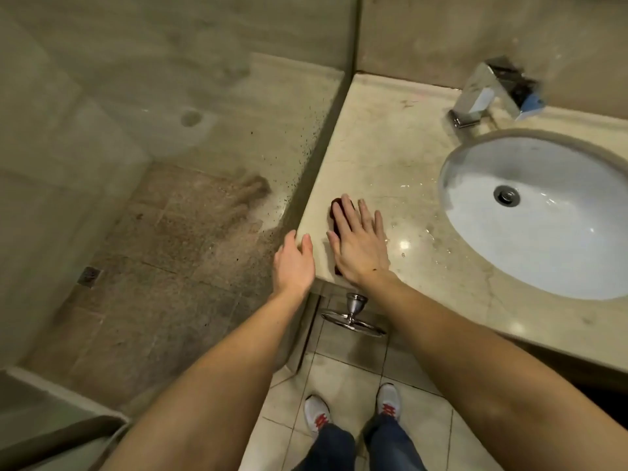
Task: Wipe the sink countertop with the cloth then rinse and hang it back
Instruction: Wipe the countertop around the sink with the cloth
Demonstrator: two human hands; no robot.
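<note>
The right hand [358,246] lies flat, fingers extended and spread, palm pressing a dark red cloth [335,212] against the marble countertop [390,154] near its left front corner. It pins the cloth by downward pressure, not by a closed grip; this posture suits wiping, since a flat palm spreads force over the folded cloth and keeps it in contact with the stone. Only the far end and a small near edge of the cloth show beyond the hand. The left hand [294,263] is open and empty, fingers lightly curved against the left edge of the countertop, probably to steady the body or to catch debris pushed off the edge; which one cannot be determined. To the right, the white oval basin [475,212] with its drain [507,195] is recessed in the counter, and a chrome faucet [482,96] stands at the far side; water droplets lie on the stone between cloth and basin. A glass shower partition [319,147] runs along the left edge, limiting strokes in that direction. A chrome towel ring [353,317] is mounted below the counter front, the likely hanging point. The wiping stage appears to be in progress.
</note>
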